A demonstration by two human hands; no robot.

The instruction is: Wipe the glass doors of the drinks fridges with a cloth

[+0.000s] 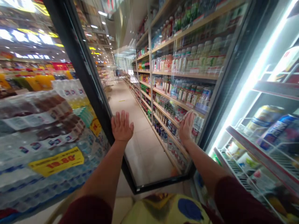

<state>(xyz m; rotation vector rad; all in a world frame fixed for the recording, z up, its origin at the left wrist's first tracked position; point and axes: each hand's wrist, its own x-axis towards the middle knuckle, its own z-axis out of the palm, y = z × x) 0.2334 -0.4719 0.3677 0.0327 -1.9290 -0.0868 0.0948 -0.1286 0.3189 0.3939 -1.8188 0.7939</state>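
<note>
A tall glass cooler door [144, 93] with a black frame stands swung open in front of me. My left hand [121, 126] lies flat on the glass near its left frame edge, fingers stretched out and spread. My right hand [187, 126] presses flat against the glass further right, close to the hinge side, fingers open. Neither hand holds anything. Through the glass I see a shop aisle and shelves of bottles [184, 90].
The lit cooler interior [257, 133] on the right has wire racks with cans and packets. Shrink-wrapped packs of bottled water and dark drinks [46, 130] with a yellow price tag [57, 161] are stacked at left. A tiled aisle floor [126, 99] runs ahead.
</note>
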